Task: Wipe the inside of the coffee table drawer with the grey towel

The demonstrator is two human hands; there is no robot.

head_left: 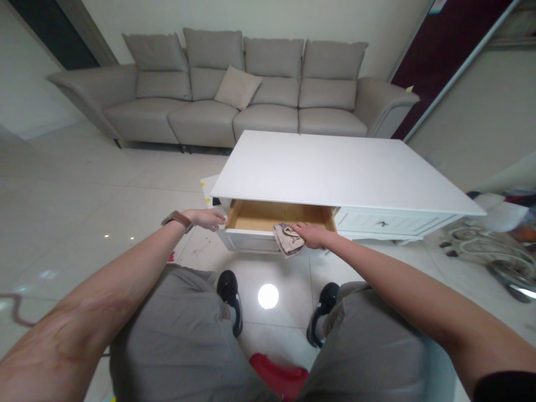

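Brown-and-beige cloth [287,241] in right-hand grip [312,234] against drawer front [250,242]; left hand [213,218] at its corner, grip unclear

Cloth [288,244] on the drawer front [248,242]

A grey sofa [268,118] stood before a pale wall [276,17], a beige throw pillow [238,87] tilted on it. Glossy floor tiles [138,184] reflected lights; a dark red panel [448,61] rose near the sofa's right end.

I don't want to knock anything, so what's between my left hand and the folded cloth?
In the head view, only a bare stretch of white drawer front lies between your left hand and the folded cloth.
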